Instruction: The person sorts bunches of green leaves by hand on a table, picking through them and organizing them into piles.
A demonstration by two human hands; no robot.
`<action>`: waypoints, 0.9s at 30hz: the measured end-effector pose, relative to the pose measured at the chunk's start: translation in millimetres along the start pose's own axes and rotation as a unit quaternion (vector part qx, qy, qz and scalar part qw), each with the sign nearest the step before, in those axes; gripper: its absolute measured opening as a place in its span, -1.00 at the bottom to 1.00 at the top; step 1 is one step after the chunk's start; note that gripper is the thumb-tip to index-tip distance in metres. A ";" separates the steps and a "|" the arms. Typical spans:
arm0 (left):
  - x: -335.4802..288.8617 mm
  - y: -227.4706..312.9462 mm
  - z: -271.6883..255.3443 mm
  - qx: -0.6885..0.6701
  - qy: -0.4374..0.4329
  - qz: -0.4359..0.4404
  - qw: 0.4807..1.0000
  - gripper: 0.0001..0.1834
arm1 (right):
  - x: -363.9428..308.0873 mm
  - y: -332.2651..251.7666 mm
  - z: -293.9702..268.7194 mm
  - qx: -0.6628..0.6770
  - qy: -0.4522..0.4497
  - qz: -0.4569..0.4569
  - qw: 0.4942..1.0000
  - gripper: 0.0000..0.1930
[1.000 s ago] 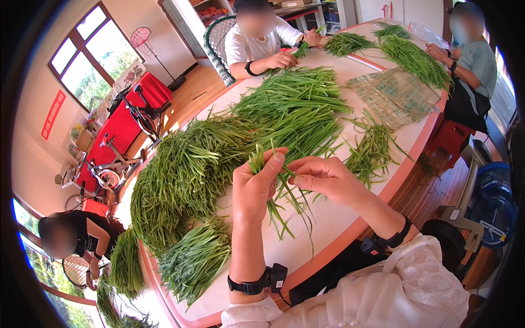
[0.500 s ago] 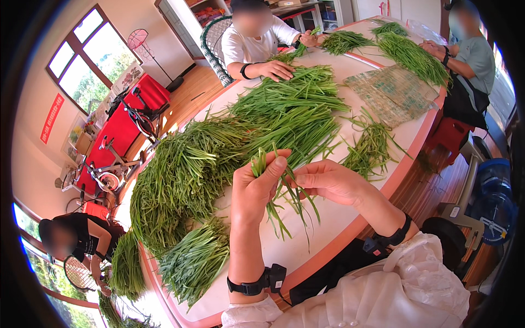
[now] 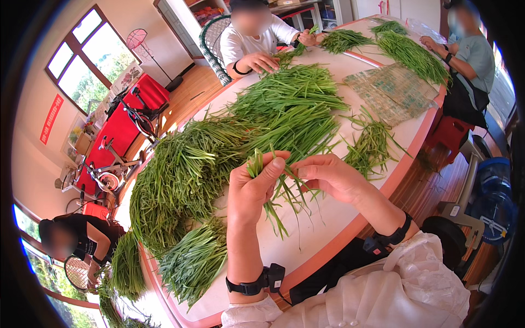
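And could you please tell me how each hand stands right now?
Left hand: closed, holding a small bunch of green stalks.
Right hand: partly curled beside the bunch; whether it grips any stalk cannot be told.

- Blouse [image 3: 372,298] at 5 o'clock: white, thin, softly gathered, perhaps with small pale buttons near the lower rim, though the edge crops them.
- Left cuff [image 3: 250,314], 6 o'clock: white, loose, frilled.
- Right sleeve [image 3: 424,259], 4 o'clock: white, puffed, creased.
- Left wrist strap [image 3: 246,288], 6 o'clock: black, carrying a black box [image 3: 275,276] with a pale label, plus a thin dark cable [image 3: 284,299].
- Right wrist strap [image 3: 397,232], 4 o'clock: black, likewise with a dark box [image 3: 374,245].
- Left hand [image 3: 251,187] and right hand [image 3: 334,177]: bare.
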State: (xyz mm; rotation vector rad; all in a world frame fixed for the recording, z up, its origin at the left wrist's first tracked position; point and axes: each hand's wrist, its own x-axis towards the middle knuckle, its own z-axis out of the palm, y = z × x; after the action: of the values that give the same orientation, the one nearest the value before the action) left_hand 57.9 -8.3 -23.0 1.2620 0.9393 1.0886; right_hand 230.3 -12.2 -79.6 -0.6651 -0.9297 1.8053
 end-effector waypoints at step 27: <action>3.8 3.6 -19.6 -0.104 0.073 0.032 0.991 -0.77 | -45.0 -5.5 -86.9 -0.667 0.246 -0.165 0.684 -0.84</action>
State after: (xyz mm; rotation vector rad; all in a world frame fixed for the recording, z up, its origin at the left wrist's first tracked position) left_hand 39.5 0.1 -21.1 1.0573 0.8734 1.3082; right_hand 317.6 -26.0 -122.1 -1.6134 -1.7525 0.2700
